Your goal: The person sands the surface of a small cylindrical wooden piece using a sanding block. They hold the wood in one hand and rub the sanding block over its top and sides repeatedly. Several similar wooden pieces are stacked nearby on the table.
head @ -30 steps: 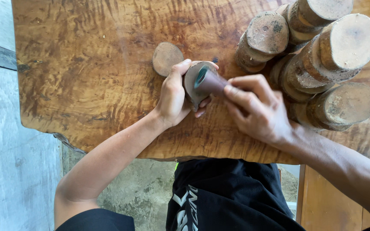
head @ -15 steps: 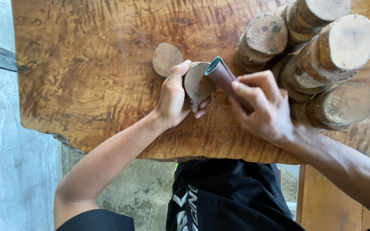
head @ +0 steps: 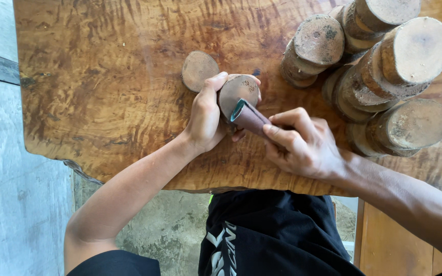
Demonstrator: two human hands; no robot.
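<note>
- The left hand [head: 206, 118] holds a round wooden disc [head: 237, 93] near the middle of the bench [head: 103, 92]; its grip is clamped on the disc, thumb along the left edge and fingertips showing at the disc's right and lower edges.
- The disc stands tilted, its flat sawn face turned toward the person and slightly up; its lower edge is hidden by the hand, so contact with the bench cannot be confirmed.
- The right hand [head: 303, 145] is closed around a rolled strip of sandpaper [head: 249, 116], reddish-brown outside with a teal inner face visible at the open end.
- The roll's long axis runs diagonally, from the right hand at lower right up to the disc at upper left; the open end points at the disc's lower face and touches it.
- A second disc [head: 199, 69], darker and flat, lies on the bench just beside the held disc, up and to the left, near the left thumb tip.
- A stack of cut log rounds [head: 379, 71] occupies the far right part of the bench, well apart from the left hand and near the right wrist; the rounds lie piled with pale sawn ends facing up and bark on their sides.
- The bench is a thick slab with strong wavy grain and an irregular natural near edge.
- The person wears a black garment [head: 267, 235] with a white print at its lower front, legible detail not reported.
- Grey concrete floor [head: 6, 194] shows at the left below the bench.
</note>
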